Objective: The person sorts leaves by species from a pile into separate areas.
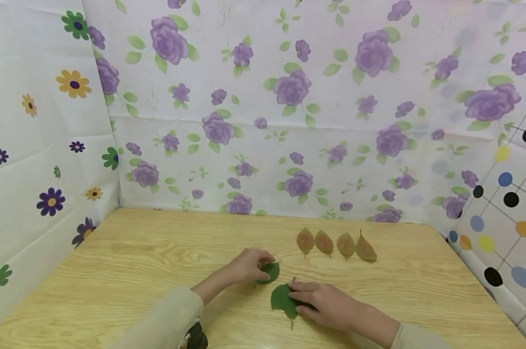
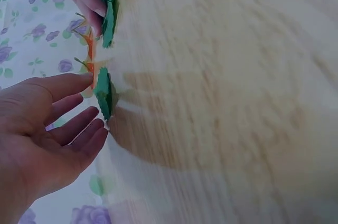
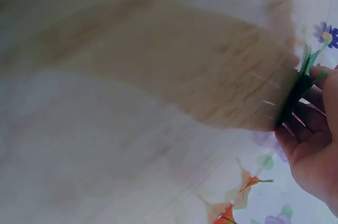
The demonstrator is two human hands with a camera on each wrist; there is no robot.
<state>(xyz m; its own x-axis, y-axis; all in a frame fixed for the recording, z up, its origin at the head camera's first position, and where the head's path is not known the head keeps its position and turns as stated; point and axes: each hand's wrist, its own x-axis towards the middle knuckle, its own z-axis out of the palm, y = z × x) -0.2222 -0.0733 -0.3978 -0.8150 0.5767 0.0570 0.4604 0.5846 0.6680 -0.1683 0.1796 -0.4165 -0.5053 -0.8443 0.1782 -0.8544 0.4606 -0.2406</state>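
Note:
A small green leaf (image 1: 270, 273) lies on the wooden table under the fingertips of my left hand (image 1: 248, 265). Seen in the left wrist view, the left hand (image 2: 50, 129) has its thumb and loosely bent fingers around that leaf (image 2: 104, 94), without a firm grip. My right hand (image 1: 326, 303) is on a larger green leaf (image 1: 282, 299), which looks like more than one leaf overlapped. In the right wrist view, the thumb and fingers of the right hand (image 3: 314, 139) hold the dark green leaf (image 3: 291, 100) from its sides; its contact points are partly hidden.
Several reddish leaves with green edges stand in a row further back, from the leftmost leaf (image 1: 305, 241) to the rightmost leaf (image 1: 366, 249). The wooden table (image 1: 158, 247) meets a purple-flowered cloth (image 1: 254, 160) behind. Patterned cloths hang left and right.

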